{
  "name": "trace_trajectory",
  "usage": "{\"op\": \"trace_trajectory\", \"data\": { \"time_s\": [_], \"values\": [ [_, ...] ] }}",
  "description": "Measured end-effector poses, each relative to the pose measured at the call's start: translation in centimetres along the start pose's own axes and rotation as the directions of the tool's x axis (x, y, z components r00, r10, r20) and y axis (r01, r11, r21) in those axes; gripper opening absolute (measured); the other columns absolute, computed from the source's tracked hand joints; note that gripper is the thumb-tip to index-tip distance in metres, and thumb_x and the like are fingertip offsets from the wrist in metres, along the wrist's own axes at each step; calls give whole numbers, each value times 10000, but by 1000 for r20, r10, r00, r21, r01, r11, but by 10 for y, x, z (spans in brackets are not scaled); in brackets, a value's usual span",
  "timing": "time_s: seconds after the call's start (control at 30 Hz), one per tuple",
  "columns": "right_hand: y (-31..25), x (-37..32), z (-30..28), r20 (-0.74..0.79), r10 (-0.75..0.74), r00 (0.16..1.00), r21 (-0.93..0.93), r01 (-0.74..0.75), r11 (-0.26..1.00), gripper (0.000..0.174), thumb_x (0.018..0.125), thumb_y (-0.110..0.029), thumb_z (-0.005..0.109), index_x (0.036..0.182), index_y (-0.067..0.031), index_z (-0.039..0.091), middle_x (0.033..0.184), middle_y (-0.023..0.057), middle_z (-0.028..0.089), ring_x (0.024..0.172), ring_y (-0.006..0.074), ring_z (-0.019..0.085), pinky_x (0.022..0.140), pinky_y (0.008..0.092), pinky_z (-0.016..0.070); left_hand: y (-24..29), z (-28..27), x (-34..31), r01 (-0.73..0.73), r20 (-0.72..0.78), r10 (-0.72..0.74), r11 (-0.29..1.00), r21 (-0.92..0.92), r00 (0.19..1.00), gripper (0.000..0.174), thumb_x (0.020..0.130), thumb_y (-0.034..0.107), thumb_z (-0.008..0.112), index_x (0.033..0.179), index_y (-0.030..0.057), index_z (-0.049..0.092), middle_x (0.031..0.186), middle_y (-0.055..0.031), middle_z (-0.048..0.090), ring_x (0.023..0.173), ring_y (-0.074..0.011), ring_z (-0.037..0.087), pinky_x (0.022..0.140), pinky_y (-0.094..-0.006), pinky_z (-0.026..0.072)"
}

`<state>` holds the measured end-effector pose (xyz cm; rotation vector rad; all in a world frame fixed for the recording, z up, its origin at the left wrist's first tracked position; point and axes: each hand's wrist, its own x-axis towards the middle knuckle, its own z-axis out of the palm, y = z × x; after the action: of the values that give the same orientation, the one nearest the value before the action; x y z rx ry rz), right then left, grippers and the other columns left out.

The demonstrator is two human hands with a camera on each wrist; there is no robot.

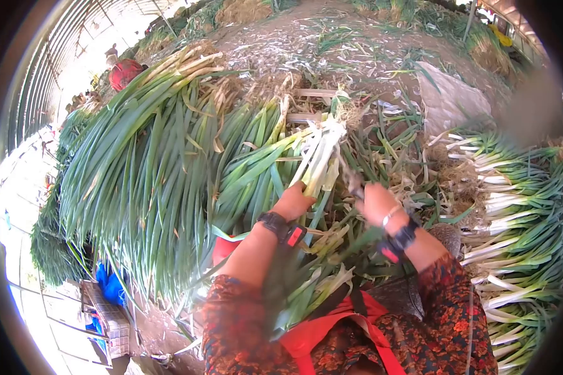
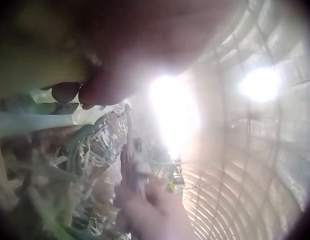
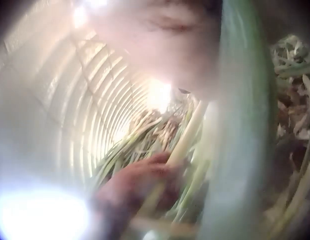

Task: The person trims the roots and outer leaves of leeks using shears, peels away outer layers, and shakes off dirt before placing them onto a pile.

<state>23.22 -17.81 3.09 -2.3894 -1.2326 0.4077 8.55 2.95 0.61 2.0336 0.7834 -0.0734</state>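
In the head view the left hand (image 1: 293, 202) grips a small bunch of green onions (image 1: 321, 150) by the pale stems, roots pointing away from the body. To its right, the right hand (image 1: 380, 205) is curled round a blurred, greyish-brown narrow thing (image 1: 353, 182) reaching toward the stems; what it is cannot be told. The left wrist view shows the right hand (image 2: 157, 210) round that same thing (image 2: 135, 167). Low in the right wrist view, the left hand (image 3: 140, 182) holds a pale stem (image 3: 187, 135); its leaves hang toward the body.
A large heap of green onions (image 1: 150, 150) lies at the left, with a red round thing (image 1: 125, 74) behind it. Rows of onions (image 1: 513, 237) line the right side. A pale sack (image 1: 451, 99) lies at the back right. Loose leaves and scraps (image 1: 331, 39) litter the ground.
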Motion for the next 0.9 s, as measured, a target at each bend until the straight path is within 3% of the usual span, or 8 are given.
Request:
{"op": "trace_trajectory", "data": {
  "time_s": [0.17,0.27,0.47,0.57,0.63,0.7,0.8,0.9],
  "values": [
    [-18,-68,-4,84,-166,983,-44,170,984,350,785,-237,685,916,65,566,936,270,585,891,443,590,791,477,489,10,-13,-12,21,14,-20,998,-62,1000,459,826,190,667,1164,-91,537,923,-172,669,761,-209,658,730,-338,508],
    [-6,-34,6,146,-44,988,59,36,998,361,781,-240,689,927,69,574,979,284,596,909,445,594,791,476,492,20,-12,-26,70,91,-54,981,-183,994,453,836,189,660,1176,-81,532,896,-144,669,762,-195,653,718,-328,504],
    [22,11,37,-139,28,990,229,4,973,454,817,-254,668,1114,78,579,930,279,643,880,462,612,808,470,510,24,-11,-40,18,80,-3,981,-195,997,454,841,204,682,1182,-62,542,859,-86,663,770,-139,621,722,-309,494],
    [29,26,68,-636,-201,745,110,345,932,485,870,-248,657,1218,68,539,987,208,670,853,379,655,778,423,535,32,-3,-50,5,76,11,979,-202,997,444,840,211,688,1164,-55,542,893,-115,663,775,-168,626,736,-321,498],
    [18,30,69,-473,114,874,663,267,700,459,902,-230,639,1259,34,521,1017,151,666,861,271,661,754,355,529,46,6,-66,-61,64,65,995,-73,996,441,846,246,672,1139,-54,534,891,-180,660,807,-254,641,764,-353,499],
    [-6,29,46,-10,311,950,998,-11,67,395,939,-277,619,1216,-11,525,1004,115,655,852,155,650,721,290,539,54,21,-77,-161,50,156,977,139,987,455,847,301,667,1127,-34,536,920,-252,650,839,-376,638,794,-394,500],
    [19,49,45,275,167,947,916,-205,-345,314,917,-331,639,1032,-58,532,929,132,651,785,252,647,701,409,562,70,21,-85,-174,255,159,984,39,954,384,843,267,673,1091,-11,580,947,-186,663,918,-246,643,831,-354,492],
    [22,53,48,314,57,948,892,-273,-361,299,902,-298,652,1049,-67,532,883,125,637,790,302,652,725,479,551,39,12,-50,-173,-158,190,979,111,969,328,861,290,635,1011,-2,636,950,-214,671,922,-336,646,846,-409,494]
  ]
}}
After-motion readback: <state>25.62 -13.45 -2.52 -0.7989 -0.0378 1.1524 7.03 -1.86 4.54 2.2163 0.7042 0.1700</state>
